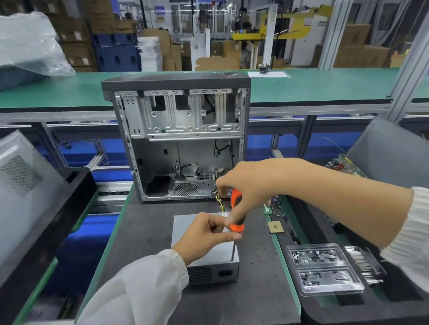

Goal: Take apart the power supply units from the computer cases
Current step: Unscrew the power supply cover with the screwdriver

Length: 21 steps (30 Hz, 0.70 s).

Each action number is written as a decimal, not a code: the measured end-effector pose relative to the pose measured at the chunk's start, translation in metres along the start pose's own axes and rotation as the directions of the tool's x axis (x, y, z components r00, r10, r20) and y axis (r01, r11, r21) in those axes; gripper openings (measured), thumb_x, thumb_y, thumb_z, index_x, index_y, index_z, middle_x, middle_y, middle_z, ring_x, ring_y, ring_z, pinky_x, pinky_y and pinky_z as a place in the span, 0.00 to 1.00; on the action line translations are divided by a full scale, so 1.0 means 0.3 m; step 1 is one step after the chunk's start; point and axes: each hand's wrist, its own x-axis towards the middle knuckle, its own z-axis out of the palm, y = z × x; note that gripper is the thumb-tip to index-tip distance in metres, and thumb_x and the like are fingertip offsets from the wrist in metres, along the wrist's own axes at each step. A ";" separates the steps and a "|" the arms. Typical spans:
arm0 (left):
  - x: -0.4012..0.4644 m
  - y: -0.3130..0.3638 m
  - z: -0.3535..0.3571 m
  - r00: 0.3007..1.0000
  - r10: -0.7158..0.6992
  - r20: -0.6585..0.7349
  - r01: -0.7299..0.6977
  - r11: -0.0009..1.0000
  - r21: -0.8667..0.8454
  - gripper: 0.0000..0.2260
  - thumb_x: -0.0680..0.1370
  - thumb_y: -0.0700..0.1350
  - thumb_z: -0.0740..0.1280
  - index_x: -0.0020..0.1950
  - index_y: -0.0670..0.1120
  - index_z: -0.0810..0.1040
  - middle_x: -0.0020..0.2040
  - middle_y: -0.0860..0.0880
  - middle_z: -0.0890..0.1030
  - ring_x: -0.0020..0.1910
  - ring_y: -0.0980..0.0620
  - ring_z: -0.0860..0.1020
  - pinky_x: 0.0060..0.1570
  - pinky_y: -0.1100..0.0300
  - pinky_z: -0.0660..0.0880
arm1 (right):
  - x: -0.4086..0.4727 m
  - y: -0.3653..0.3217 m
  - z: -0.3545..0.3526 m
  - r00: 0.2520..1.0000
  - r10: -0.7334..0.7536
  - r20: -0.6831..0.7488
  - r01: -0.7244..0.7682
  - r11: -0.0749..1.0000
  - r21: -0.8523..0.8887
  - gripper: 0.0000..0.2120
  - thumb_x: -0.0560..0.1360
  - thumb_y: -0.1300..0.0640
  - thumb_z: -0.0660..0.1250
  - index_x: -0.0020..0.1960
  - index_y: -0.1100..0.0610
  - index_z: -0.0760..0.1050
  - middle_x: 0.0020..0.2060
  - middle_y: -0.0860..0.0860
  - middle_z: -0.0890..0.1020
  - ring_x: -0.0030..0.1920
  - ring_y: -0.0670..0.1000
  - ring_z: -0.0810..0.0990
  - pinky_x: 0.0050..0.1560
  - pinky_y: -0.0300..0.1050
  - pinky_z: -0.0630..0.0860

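Note:
A grey power supply unit (221,261) lies on the dark mat in front of me, its vent grille and socket facing me. An open computer case (176,137) stands upright behind it, side panel off, cables hanging at its lower right. My right hand (247,189) grips an orange and black screwdriver (237,214) held upright, its shaft pointing down onto the unit's top near the right edge. My left hand (206,236) rests on the unit's top, fingers pinched at the lower end of the screwdriver handle.
A clear plastic tray (325,268) with screws sits at the right, a small gold chip (275,226) near it. A grey bin (402,157) with circuit boards stands far right. Another computer case (13,195) lies at the left. A green conveyor (320,88) runs behind.

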 end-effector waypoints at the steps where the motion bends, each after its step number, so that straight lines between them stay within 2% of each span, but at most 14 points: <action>1: 0.001 0.001 0.001 1.000 -0.010 -0.004 0.010 1.000 0.024 0.09 0.72 0.42 0.76 0.36 0.38 0.81 0.28 0.55 0.54 0.31 0.55 0.58 0.36 0.62 0.57 | -0.002 -0.004 -0.004 0.998 0.056 -0.017 -0.055 0.998 0.023 0.28 0.70 0.33 0.67 0.52 0.58 0.73 0.32 0.51 0.79 0.29 0.51 0.82 0.28 0.40 0.76; 3: 0.007 -0.005 0.005 1.000 -0.004 -0.007 0.004 0.999 0.047 0.16 0.71 0.42 0.76 0.39 0.30 0.75 0.28 0.55 0.55 0.29 0.55 0.55 0.32 0.63 0.54 | 0.009 -0.007 0.003 0.993 0.114 -0.032 -0.113 0.993 0.018 0.32 0.72 0.30 0.59 0.41 0.61 0.73 0.18 0.49 0.76 0.21 0.50 0.79 0.26 0.38 0.74; 5: 0.008 -0.006 0.008 1.000 0.002 0.009 -0.003 0.999 0.033 0.14 0.71 0.41 0.76 0.36 0.36 0.74 0.29 0.54 0.55 0.30 0.55 0.55 0.32 0.62 0.54 | 0.025 -0.016 0.017 0.997 0.073 -0.031 -0.074 0.997 -0.020 0.28 0.76 0.34 0.58 0.38 0.60 0.71 0.15 0.48 0.74 0.20 0.49 0.76 0.29 0.40 0.75; 6: 0.007 0.001 0.008 1.000 0.018 0.024 -0.019 0.999 0.028 0.12 0.71 0.41 0.76 0.33 0.44 0.74 0.29 0.53 0.55 0.30 0.55 0.55 0.33 0.61 0.55 | 0.028 -0.021 0.018 0.998 0.047 -0.028 -0.048 0.998 -0.043 0.25 0.78 0.38 0.59 0.40 0.60 0.72 0.17 0.49 0.75 0.22 0.50 0.77 0.31 0.41 0.76; 7: 0.008 0.003 0.005 0.998 0.035 0.047 -0.036 0.999 0.029 0.14 0.72 0.40 0.76 0.32 0.52 0.75 0.30 0.51 0.55 0.31 0.55 0.57 0.35 0.60 0.56 | 0.025 -0.024 0.014 1.000 0.024 -0.015 -0.025 0.997 -0.069 0.21 0.78 0.41 0.60 0.44 0.60 0.73 0.23 0.50 0.79 0.27 0.51 0.79 0.33 0.42 0.77; 8: 0.004 0.007 0.000 0.997 0.040 0.069 -0.041 0.999 0.018 0.13 0.72 0.41 0.75 0.32 0.55 0.78 0.30 0.48 0.55 0.32 0.54 0.59 0.38 0.58 0.59 | 0.021 -0.024 0.008 1.000 0.000 0.008 0.001 0.996 -0.092 0.17 0.79 0.45 0.62 0.49 0.59 0.74 0.32 0.53 0.82 0.34 0.53 0.82 0.37 0.45 0.79; 10: -0.006 0.016 -0.006 0.993 0.024 0.115 -0.020 0.999 -0.033 0.05 0.74 0.44 0.73 0.43 0.54 0.85 0.32 0.44 0.55 0.34 0.47 0.60 0.45 0.54 0.60 | 0.018 -0.022 -0.002 0.997 -0.043 0.071 0.051 0.992 -0.118 0.09 0.77 0.53 0.65 0.54 0.56 0.73 0.47 0.56 0.81 0.47 0.57 0.82 0.47 0.52 0.80; 11: -0.006 0.011 -0.009 0.993 0.012 0.117 -0.004 0.998 -0.064 0.04 0.75 0.45 0.73 0.48 0.51 0.86 0.33 0.44 0.57 0.35 0.44 0.59 0.47 0.53 0.60 | 0.016 -0.024 -0.006 0.994 -0.058 0.097 0.071 0.989 -0.126 0.09 0.76 0.58 0.67 0.55 0.55 0.73 0.51 0.56 0.79 0.50 0.58 0.81 0.50 0.55 0.80; 13: -0.004 0.007 -0.009 0.997 -0.008 0.081 0.015 0.996 -0.090 0.07 0.73 0.47 0.74 0.50 0.48 0.86 0.32 0.46 0.57 0.35 0.40 0.58 0.48 0.52 0.59 | 0.012 -0.026 -0.008 0.991 -0.072 0.112 0.087 0.987 -0.132 0.12 0.73 0.62 0.69 0.55 0.55 0.72 0.53 0.55 0.77 0.51 0.59 0.80 0.51 0.56 0.80; 15: -0.006 0.012 0.000 0.999 0.006 0.043 -0.003 0.997 -0.081 0.02 0.73 0.45 0.75 0.44 0.50 0.87 0.31 0.50 0.54 0.34 0.41 0.56 0.46 0.51 0.58 | 0.003 -0.025 -0.005 0.996 -0.039 0.082 0.046 0.995 -0.086 0.13 0.73 0.58 0.71 0.56 0.56 0.72 0.49 0.56 0.79 0.45 0.57 0.83 0.45 0.51 0.81; 17: 0.001 0.002 0.005 1.000 0.017 -0.001 -0.017 0.999 -0.043 0.14 0.72 0.41 0.75 0.30 0.56 0.81 0.30 0.50 0.53 0.33 0.43 0.57 0.44 0.53 0.60 | -0.010 -0.027 -0.003 0.999 0.026 0.035 -0.025 0.999 -0.027 0.18 0.74 0.46 0.70 0.55 0.58 0.72 0.35 0.54 0.80 0.32 0.53 0.83 0.32 0.43 0.79; 18: 0.002 0.000 0.007 1.000 0.018 -0.012 -0.019 0.999 -0.039 0.18 0.72 0.40 0.76 0.27 0.56 0.76 0.30 0.48 0.53 0.32 0.42 0.57 0.42 0.54 0.61 | -0.014 -0.031 -0.003 0.998 0.060 0.022 -0.060 0.998 -0.018 0.22 0.73 0.40 0.68 0.52 0.60 0.73 0.30 0.53 0.79 0.27 0.51 0.81 0.28 0.40 0.77; 20: -0.003 0.005 0.012 1.000 0.026 -0.006 -0.026 0.999 -0.037 0.13 0.71 0.40 0.76 0.33 0.54 0.79 0.29 0.44 0.55 0.31 0.48 0.55 0.37 0.58 0.57 | -0.008 -0.036 0.005 0.996 0.093 -0.019 -0.093 0.995 -0.026 0.28 0.74 0.34 0.61 0.42 0.61 0.74 0.22 0.51 0.77 0.22 0.50 0.78 0.26 0.38 0.76; 21: -0.003 0.003 0.015 1.000 0.030 -0.007 -0.030 0.999 -0.039 0.11 0.71 0.40 0.76 0.35 0.54 0.81 0.29 0.46 0.55 0.30 0.51 0.54 0.35 0.59 0.56 | -0.003 -0.040 0.012 0.995 0.092 -0.041 -0.094 0.995 -0.037 0.29 0.75 0.33 0.58 0.37 0.60 0.72 0.18 0.50 0.75 0.20 0.50 0.77 0.28 0.39 0.76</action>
